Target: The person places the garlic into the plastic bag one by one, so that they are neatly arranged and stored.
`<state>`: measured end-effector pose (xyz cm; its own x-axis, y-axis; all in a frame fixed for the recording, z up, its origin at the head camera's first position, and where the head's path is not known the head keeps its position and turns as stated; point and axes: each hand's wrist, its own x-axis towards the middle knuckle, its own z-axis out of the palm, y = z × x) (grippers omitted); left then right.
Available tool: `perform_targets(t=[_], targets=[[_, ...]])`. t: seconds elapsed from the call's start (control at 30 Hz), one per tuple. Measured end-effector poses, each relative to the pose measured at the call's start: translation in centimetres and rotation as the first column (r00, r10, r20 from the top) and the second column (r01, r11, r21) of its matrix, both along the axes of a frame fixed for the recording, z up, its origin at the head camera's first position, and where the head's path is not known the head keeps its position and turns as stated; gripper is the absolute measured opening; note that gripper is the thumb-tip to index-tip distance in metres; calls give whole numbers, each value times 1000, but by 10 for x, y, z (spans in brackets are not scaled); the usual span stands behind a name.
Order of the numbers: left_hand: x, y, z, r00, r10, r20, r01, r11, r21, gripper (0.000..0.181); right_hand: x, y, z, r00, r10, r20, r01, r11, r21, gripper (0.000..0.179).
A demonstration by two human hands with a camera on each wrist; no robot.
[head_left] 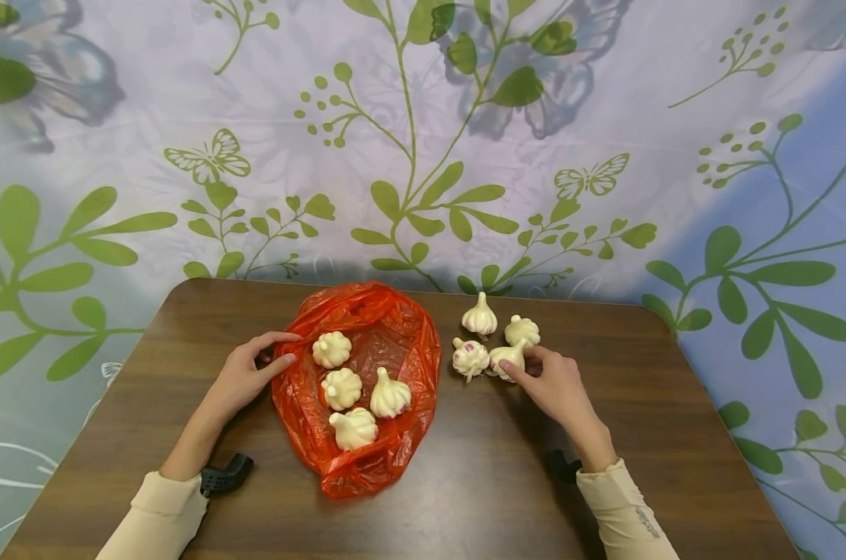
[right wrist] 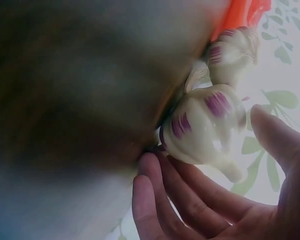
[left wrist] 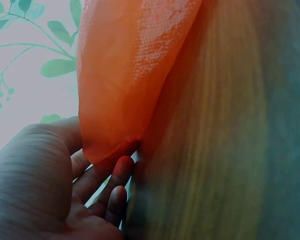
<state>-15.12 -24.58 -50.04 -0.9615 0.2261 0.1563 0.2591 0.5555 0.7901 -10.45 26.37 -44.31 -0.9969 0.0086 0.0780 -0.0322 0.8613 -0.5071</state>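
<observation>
My left hand (head_left: 244, 372) is at the left edge of a red plastic bag (head_left: 423, 342), its thumb and forefinger apart and touching the film. In the left wrist view the bag's film (left wrist: 125, 65) hangs over the fingertips of that hand. Several white garlic bulbs (head_left: 391, 395) lie in the bag. To its right, my right hand (head_left: 557, 384) reaches around a garlic bulb (head_left: 505, 360) in a small group. In the right wrist view the fingers lie along that purple-streaked bulb (right wrist: 205, 125), with the thumb (right wrist: 270, 127) slightly apart from it.
Other garlic bulbs stand close around it: one at the back (head_left: 480, 317), one to the left (head_left: 470, 358) and one behind the right hand's fingertips (head_left: 522, 330). All rest on a brown wooden table (head_left: 479, 482). A leaf-patterned cloth (head_left: 409, 155) hangs behind the table's far edge.
</observation>
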Motion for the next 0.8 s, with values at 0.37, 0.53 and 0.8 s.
perform_targets(t=[0.37,0.53,0.8], targets=[[0,0,-1,1000,2,14,-1,1000,-4,34,-3,-5,-3,999,1,-37,0,1000,22,38],[0,0,-1,1000,3,11,-3,1000,-6,34,-3,-4,-1,1000,5,-27,-5,1000,10,39],[0,-1,-1,1000,3,5,-3,1000,-16,34,0,-3,4,1000,4,-6,-4,1000,-7,40]])
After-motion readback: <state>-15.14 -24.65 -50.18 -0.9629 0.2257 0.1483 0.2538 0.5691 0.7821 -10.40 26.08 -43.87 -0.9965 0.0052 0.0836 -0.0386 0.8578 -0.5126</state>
